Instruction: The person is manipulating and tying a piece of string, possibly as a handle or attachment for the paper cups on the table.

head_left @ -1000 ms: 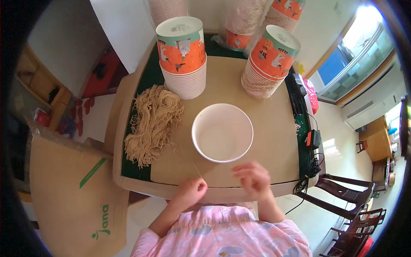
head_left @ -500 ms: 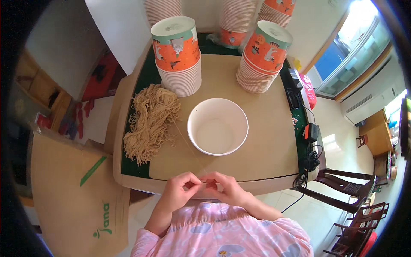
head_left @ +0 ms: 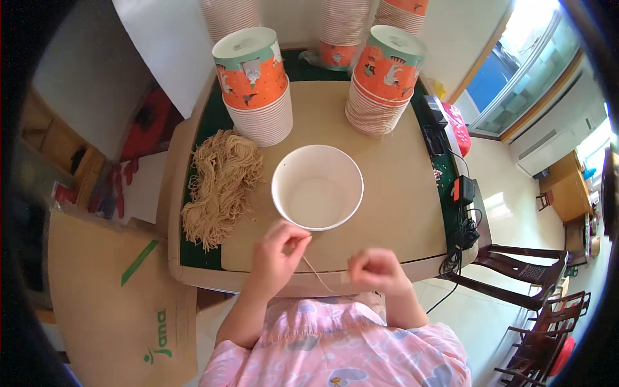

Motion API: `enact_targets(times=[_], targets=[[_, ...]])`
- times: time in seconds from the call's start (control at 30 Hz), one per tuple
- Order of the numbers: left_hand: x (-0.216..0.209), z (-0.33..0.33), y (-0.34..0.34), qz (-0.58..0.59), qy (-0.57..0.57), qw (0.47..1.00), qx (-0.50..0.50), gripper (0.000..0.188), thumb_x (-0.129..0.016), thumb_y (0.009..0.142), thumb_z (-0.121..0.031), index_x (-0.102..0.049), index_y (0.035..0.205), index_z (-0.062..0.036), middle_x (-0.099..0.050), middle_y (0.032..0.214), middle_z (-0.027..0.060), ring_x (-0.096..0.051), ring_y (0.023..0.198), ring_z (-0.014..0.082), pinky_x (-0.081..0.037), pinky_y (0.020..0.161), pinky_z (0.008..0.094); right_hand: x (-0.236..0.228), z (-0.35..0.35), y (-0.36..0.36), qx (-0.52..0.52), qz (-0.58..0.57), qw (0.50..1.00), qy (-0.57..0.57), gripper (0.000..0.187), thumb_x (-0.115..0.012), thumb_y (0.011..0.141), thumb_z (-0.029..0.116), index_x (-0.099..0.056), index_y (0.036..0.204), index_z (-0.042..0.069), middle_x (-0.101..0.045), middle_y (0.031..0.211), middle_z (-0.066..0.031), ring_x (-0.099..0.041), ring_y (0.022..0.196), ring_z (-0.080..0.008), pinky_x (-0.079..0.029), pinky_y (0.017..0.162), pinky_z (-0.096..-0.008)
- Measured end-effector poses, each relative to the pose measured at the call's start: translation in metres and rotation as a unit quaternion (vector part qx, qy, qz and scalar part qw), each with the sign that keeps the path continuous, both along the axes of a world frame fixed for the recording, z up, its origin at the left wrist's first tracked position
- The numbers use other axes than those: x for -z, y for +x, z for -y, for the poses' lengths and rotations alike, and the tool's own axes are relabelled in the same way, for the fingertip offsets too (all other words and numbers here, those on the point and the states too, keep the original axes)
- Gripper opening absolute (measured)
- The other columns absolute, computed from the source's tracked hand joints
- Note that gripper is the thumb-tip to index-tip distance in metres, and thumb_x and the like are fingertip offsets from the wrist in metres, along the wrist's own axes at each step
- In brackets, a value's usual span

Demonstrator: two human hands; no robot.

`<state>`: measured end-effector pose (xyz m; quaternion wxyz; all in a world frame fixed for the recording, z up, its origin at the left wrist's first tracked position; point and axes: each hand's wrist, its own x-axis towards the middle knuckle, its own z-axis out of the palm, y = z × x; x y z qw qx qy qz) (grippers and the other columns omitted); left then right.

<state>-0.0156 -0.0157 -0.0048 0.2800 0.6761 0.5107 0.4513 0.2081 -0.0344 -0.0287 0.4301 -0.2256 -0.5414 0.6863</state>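
Note:
A white paper bucket (head_left: 309, 193) stands upright with its mouth up in front of me, a small dark hole near its rim. My left hand (head_left: 276, 255) is beside the near rim, thumb and forefinger pinched on a piece of tan string (head_left: 317, 276). The string hangs in a curve toward my right hand (head_left: 377, 271), which is to the right over the table's near edge. Its fingers are curled closed but blurred, so what they hold is hidden. To the left of the bucket lies a loose heap of tan string (head_left: 219, 187).
Two tall upside-down stacks of orange-and-green printed buckets, one at left (head_left: 255, 87) and one at right (head_left: 385, 80), stand behind the bucket. Black cables and adapters (head_left: 463, 226) line the table's right edge. A cardboard box (head_left: 122, 284) is at left, a dark wooden chair (head_left: 525, 271) at right.
My hands were together at the table's near edge, working on the string. They have parted: the left moved up to the bucket's rim with the string, the right moved away to the right.

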Motion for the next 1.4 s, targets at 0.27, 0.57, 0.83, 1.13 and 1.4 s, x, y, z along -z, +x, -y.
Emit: enact_targets(times=[0.27,0.57,0.83,1.13,1.4], targets=[[0.01,-0.048,0.039,-0.168,-0.064,0.981,0.077,0.018,-0.063,0.08,-0.007,-0.063,0.098,-0.0076,-0.065,0.088,0.0102,-0.064,0.081,0.0294,-0.05,0.07,0.0399,0.031,-0.032,-0.009,0.271,0.022,0.952,-0.141,0.008,-0.063,0.089,0.008,-0.057,0.086,0.005,-0.051,0.069,0.0078,-0.042,0.06,0.0008,-0.032,0.053,-0.0169],[-0.015,-0.061,0.026,-0.073,-0.097,0.989,0.082,0.011,-0.06,0.082,-0.001,-0.063,0.093,-0.0011,-0.067,0.085,0.0139,-0.067,0.077,0.0251,-0.052,0.066,0.0335,0.04,-0.058,-0.029,0.273,0.054,0.959,-0.052,0.008,-0.062,0.091,0.01,-0.057,0.087,0.005,-0.05,0.067,0.0089,-0.04,0.057,0.0013,-0.028,0.049,-0.0175],[-0.011,-0.057,0.016,-0.132,-0.108,0.982,0.079,0.017,-0.06,0.08,0.0,-0.061,0.097,-0.0022,-0.066,0.087,0.0132,-0.065,0.08,0.0287,-0.052,0.07,0.0362,0.1,-0.024,-0.013,0.018,0.244,0.97,-0.001,0.003,-0.056,0.091,0.006,-0.057,0.091,0.003,-0.059,0.082,-0.0016,-0.057,0.078,-0.0088,-0.048,0.07,-0.0239],[0.004,-0.054,0.038,-0.178,-0.065,0.979,0.079,0.016,-0.063,0.078,-0.002,-0.059,0.093,-0.0033,-0.063,0.087,0.0114,-0.062,0.082,0.0289,-0.049,0.071,0.0398,0.086,-0.038,0.003,0.301,0.12,0.944,-0.059,0.007,-0.059,0.091,0.003,-0.058,0.098,0.001,-0.062,0.097,-0.004,-0.059,0.096,-0.0114,-0.048,0.084,-0.0249],[0.012,-0.062,0.042,-0.138,-0.099,0.984,0.045,0.013,-0.065,0.076,-0.001,-0.058,0.087,-0.0015,-0.064,0.078,0.0129,-0.063,0.073,0.0288,-0.049,0.065,0.0398,0.054,-0.04,-0.037,0.326,0.167,0.919,0.145,0.01,-0.065,0.081,0.001,-0.058,0.089,0.002,-0.058,0.119,-0.0146,-0.055,0.113,-0.0272,-0.044,0.094,-0.0365]])
